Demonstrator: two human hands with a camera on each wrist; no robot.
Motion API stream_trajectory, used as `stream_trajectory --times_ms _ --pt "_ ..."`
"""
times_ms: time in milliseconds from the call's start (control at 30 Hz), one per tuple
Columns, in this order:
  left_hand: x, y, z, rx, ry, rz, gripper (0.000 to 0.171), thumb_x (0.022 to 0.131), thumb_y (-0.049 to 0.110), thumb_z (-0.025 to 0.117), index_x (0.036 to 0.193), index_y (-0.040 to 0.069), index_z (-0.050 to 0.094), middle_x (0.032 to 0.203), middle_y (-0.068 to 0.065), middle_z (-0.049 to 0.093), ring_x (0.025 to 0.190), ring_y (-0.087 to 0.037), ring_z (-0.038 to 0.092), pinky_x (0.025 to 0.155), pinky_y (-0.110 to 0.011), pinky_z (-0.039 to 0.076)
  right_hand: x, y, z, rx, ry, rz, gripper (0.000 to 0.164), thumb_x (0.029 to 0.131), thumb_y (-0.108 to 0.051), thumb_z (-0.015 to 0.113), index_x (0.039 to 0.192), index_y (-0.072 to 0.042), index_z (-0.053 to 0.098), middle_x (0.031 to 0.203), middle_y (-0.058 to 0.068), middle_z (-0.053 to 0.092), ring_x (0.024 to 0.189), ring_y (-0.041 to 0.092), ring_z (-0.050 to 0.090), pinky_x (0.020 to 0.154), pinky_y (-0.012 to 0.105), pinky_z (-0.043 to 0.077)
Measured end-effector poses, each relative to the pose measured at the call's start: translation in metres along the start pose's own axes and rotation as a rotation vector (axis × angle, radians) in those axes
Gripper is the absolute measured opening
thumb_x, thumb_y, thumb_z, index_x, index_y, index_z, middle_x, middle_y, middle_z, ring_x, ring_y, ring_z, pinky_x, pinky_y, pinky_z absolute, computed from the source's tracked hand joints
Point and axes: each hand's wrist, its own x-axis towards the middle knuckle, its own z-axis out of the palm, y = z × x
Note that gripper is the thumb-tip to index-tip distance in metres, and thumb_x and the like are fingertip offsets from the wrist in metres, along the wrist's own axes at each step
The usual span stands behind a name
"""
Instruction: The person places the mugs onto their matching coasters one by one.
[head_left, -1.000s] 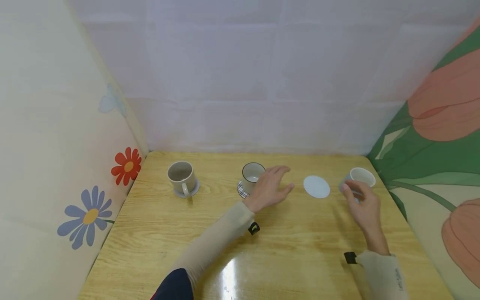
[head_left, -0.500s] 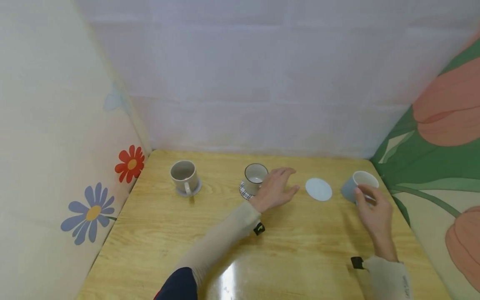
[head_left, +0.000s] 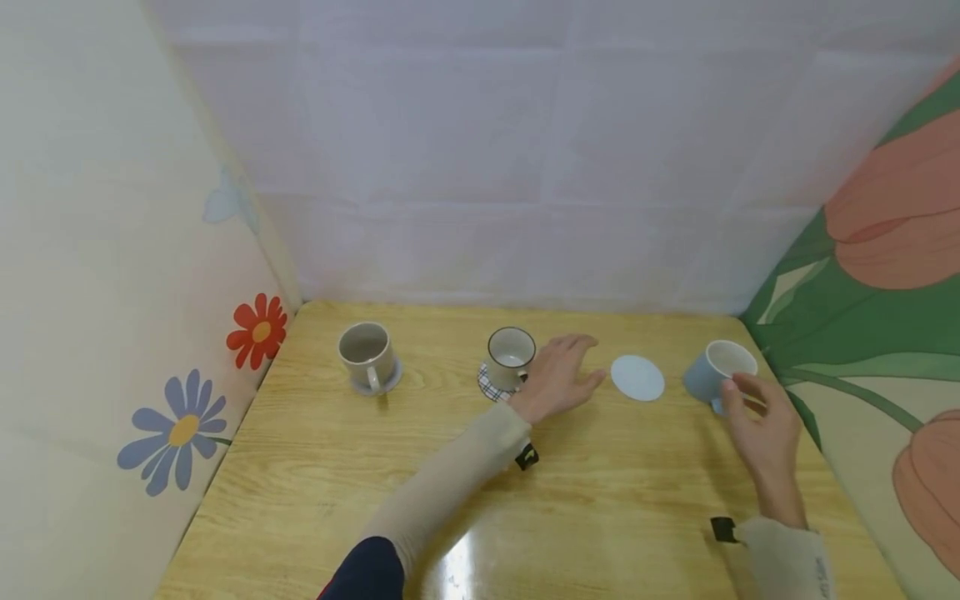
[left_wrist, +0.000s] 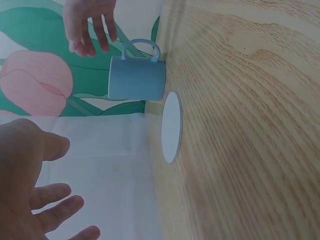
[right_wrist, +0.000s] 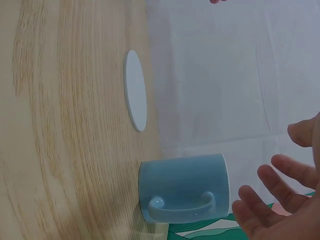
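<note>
A light blue mug (head_left: 702, 382) stands upright on the table at the right, its handle facing the near side. Beside it, spread loosely and holding nothing, is my right hand (head_left: 767, 427); the right wrist view shows its fingertips apart from the mug's rim. A round white coaster (head_left: 637, 378) lies flat and bare to the left of the blue mug. My left hand (head_left: 557, 380) hovers with relaxed fingers between that coaster and a beige dark-rimmed mug (head_left: 501, 368). This mug sits on a plaid coaster (head_left: 489, 388), partly overlapped by the hand's side.
A grey-beige mug (head_left: 369, 364) stands on a pale coaster (head_left: 395, 379) at the left of the wooden table (head_left: 300, 500). A white cloth wall (head_left: 450, 167) closes the back, and flower-printed sheets (head_left: 885, 358) flank both sides.
My right hand has drawn back to the right and nearer to me, away from the blue mug it overlapped earlier. The left hand has drifted slightly right, uncovering more of the beige mug.
</note>
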Motion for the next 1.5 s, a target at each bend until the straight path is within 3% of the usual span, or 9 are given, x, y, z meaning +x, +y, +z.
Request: stream_trajectory --times_ms 367,1033,1333,1500 --pt "0.005 0.004 0.009 0.013 -0.001 -0.018 0.055 0.108 0.043 0.06 0.155 0.016 0.052 0.159 -0.002 0.056 0.146 -0.023 0.053 0.123 -0.04 0.044 0.002 0.007 -0.004 -0.042 0.026 0.006 0.03 0.1 -0.014 0.071 0.12 0.008 0.073 0.102 -0.032 0.058 0.099 -0.014 0.055 0.083 -0.001 0.046" --pt "0.01 0.003 0.026 0.004 0.03 -0.019 0.054 0.106 0.04 0.065 0.153 0.014 0.055 0.155 -0.005 0.059 0.142 -0.025 0.057 0.12 -0.04 0.048 0.002 0.017 -0.015 -0.123 0.01 0.13 0.037 0.102 -0.022 0.07 0.131 0.001 0.072 0.105 -0.03 0.052 0.097 -0.013 0.055 0.086 0.002 0.047" --pt "0.015 0.007 0.032 -0.003 -0.011 -0.06 0.056 0.107 0.043 0.062 0.154 0.015 0.053 0.158 -0.003 0.056 0.145 -0.022 0.054 0.124 -0.037 0.043 0.001 0.023 -0.016 -0.119 0.005 0.151 0.037 0.103 -0.024 0.07 0.131 0.001 0.071 0.105 -0.033 0.051 0.095 -0.018 0.053 0.086 0.002 0.046" --pt "0.019 0.012 0.037 -0.001 -0.033 -0.084 0.057 0.107 0.044 0.061 0.155 0.016 0.051 0.16 -0.003 0.054 0.147 -0.02 0.052 0.125 -0.037 0.041 0.003 0.028 -0.017 -0.143 -0.026 0.219 0.04 0.104 -0.028 0.068 0.133 0.0 0.069 0.108 -0.029 0.052 0.097 -0.015 0.052 0.087 0.003 0.046"
